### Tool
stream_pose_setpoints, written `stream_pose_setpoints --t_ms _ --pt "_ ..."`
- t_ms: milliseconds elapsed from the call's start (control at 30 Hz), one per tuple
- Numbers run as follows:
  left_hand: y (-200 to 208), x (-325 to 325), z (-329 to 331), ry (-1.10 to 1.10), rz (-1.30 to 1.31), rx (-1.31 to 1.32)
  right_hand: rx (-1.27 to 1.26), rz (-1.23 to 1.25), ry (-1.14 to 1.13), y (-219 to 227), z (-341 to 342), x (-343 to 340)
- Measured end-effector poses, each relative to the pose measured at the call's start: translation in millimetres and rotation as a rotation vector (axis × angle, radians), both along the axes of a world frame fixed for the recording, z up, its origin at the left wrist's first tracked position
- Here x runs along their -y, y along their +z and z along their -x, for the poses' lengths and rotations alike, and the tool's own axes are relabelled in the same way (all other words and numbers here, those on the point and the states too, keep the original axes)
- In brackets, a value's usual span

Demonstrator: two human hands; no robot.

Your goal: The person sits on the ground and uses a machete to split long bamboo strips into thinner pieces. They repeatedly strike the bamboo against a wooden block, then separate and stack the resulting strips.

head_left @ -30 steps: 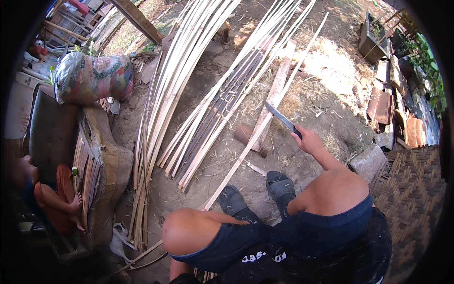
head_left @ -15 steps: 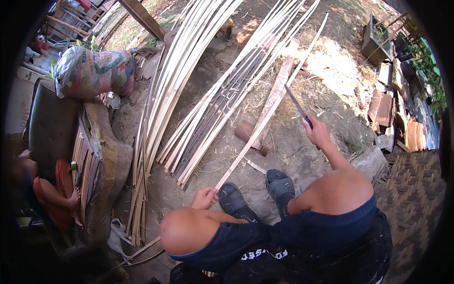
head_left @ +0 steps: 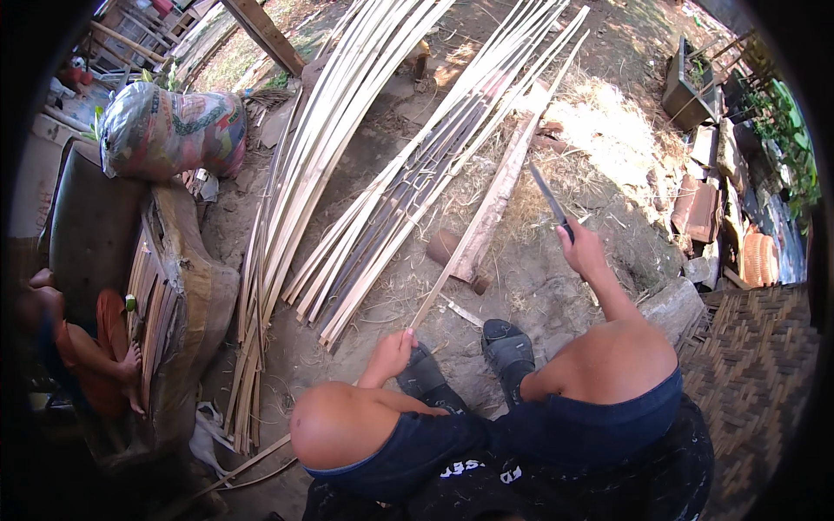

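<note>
My left hand (head_left: 391,357) is closed around the near end of a long, thin bamboo strip (head_left: 440,281), just above my left slipper (head_left: 428,382). The strip slopes up and away to the right, passing over a rough wooden plank (head_left: 489,221). In my right hand (head_left: 585,250), raised in front of my right knee, is the black handle of a knife (head_left: 550,195). Its long, narrow blade points up and to the left, apart from the strip.
Two bundles of long bamboo strips (head_left: 317,156) lie on the dirt at left and centre. A stuffed plastic sack (head_left: 174,132) rests on worn furniture, with another person's bare foot (head_left: 130,362) below. A white cat-like animal (head_left: 207,445) lies nearby. Woven matting (head_left: 760,382) is at right.
My left hand has moved slightly forward and right with the strip's end. The strip now lies nearer the plank and shows a narrower face. The knife has shifted slightly.
</note>
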State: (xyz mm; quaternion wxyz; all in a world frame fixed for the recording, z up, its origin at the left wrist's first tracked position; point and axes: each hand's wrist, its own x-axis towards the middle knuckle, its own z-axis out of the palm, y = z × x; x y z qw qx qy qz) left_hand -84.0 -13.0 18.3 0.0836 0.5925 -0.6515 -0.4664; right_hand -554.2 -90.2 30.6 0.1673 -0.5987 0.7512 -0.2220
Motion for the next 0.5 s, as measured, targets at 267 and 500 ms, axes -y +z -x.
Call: stream_pose_setpoints --t_ms 267,500 --pt "18.7 -14.0 -34.0 0.243 -0.822 -0.372 0.061 -0.13 0.536 1.7 -89.6 -51.8" --pt "13.6 -18.9 -30.5 0.242 -0.635 -0.432 0.069 -0.082 0.574 -4.9 -89.9 -44.5"
